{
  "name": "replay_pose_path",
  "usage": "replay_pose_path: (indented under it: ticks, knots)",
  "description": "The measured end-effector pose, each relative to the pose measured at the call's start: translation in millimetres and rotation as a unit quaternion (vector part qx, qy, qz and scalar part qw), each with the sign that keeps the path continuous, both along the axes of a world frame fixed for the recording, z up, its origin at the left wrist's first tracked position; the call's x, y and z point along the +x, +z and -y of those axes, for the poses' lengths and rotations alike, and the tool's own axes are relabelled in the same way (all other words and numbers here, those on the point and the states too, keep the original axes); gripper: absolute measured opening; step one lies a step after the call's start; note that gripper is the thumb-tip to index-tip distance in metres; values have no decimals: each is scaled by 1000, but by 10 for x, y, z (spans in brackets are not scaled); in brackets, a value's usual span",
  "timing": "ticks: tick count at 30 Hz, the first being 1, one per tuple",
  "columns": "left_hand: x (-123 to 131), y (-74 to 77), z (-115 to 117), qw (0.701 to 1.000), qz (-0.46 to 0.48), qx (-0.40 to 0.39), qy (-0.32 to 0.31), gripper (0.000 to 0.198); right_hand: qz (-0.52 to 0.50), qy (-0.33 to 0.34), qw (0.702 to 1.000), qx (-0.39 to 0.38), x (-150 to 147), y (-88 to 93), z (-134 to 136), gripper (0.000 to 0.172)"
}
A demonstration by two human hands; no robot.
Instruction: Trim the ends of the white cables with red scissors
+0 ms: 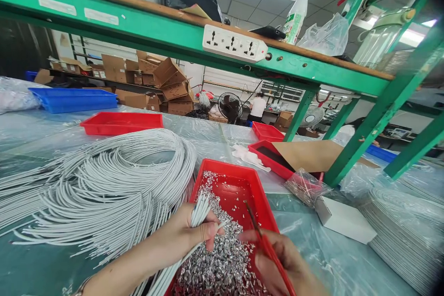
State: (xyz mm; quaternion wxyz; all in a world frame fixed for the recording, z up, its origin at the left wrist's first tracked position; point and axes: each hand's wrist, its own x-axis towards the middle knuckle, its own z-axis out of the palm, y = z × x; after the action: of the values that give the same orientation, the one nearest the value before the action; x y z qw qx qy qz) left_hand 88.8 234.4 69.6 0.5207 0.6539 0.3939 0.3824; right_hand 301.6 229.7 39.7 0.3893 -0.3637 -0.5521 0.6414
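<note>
My left hand [180,236] is closed round a bundle of white cables [200,209], their cut ends standing up. One cable end pokes out past the thumb and forefinger. My right hand [286,259], slightly blurred, grips a red-handled tool [272,250] with a slim metal tip; its exact kind is unclear. Both hands are above a red tray [265,201] holding a heap of small shiny metal pieces [218,259]. To the left, a large coil of white cables [132,171] lies on the table, its loose ends fanned toward me.
A green shelf frame [156,32] with a power strip [234,44] crosses overhead, its legs at right. Red trays [121,123], a blue tray [74,100], a white box [343,219], brown cardboard [305,155] and another cable coil [409,231] surround the work area. A person [257,107] is far back.
</note>
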Motion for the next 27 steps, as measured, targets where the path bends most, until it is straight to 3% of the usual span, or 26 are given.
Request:
replay_pose_path:
  ticks: [3,7,15,18,21,23,27]
  knots:
    - [9,-21,-13,1000,-25,17,-6,25,-28,-66,997,31,-249,77,-88,37]
    - [8,-68,-24,999,-39,31,4,19,-142,-10,990,-20,-513,101,-205,24]
    - [51,-45,40,998,-45,40,25,9,-264,59,948,-166,-554,-78,-133,36]
    - [78,-88,24,994,-79,48,50,7,-274,22,953,-126,-552,-119,-124,34]
    - [90,-125,17,990,-111,51,74,6,-208,-31,977,-36,-544,-141,-132,31]
    - [94,-133,26,989,-111,52,81,6,-189,-43,981,-16,-536,-142,-128,29]
    - [103,-129,50,993,-80,44,79,7,-261,5,960,-102,-529,-128,-94,28]
